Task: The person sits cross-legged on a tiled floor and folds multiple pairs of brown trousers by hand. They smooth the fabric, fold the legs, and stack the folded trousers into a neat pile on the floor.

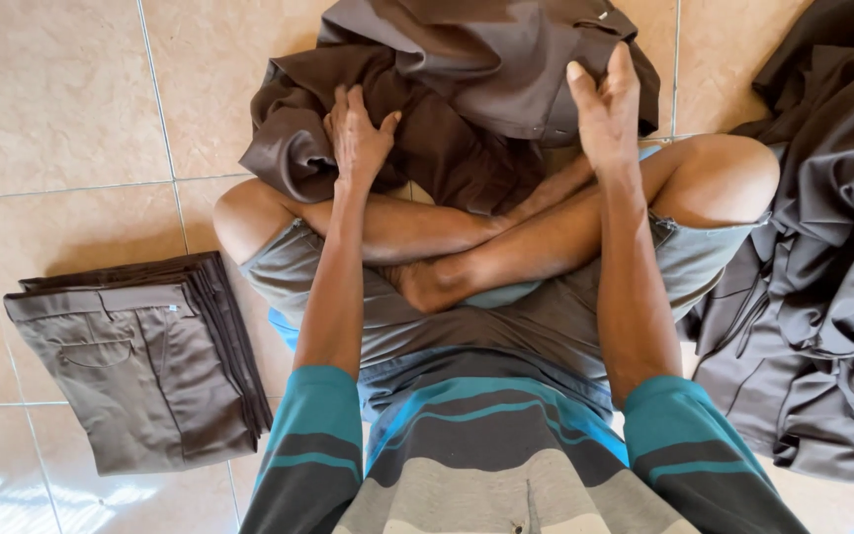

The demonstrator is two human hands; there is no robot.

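I sit cross-legged on a tiled floor. A crumpled pair of brown trousers (467,79) lies bunched on the floor just past my shins. My left hand (358,133) rests flat on the darker folds at its left, fingers spread. Over the lighter waistband part at the right, my right hand (605,104) is raised with its fingers half curled against the cloth. Whether the right hand pinches the fabric is hard to tell.
A neat stack of folded brown trousers (140,366) lies on the floor at my left. A loose heap of grey-brown garments (822,287) is piled at my right, beside my knee. Beige floor tiles (51,99) surround everything.
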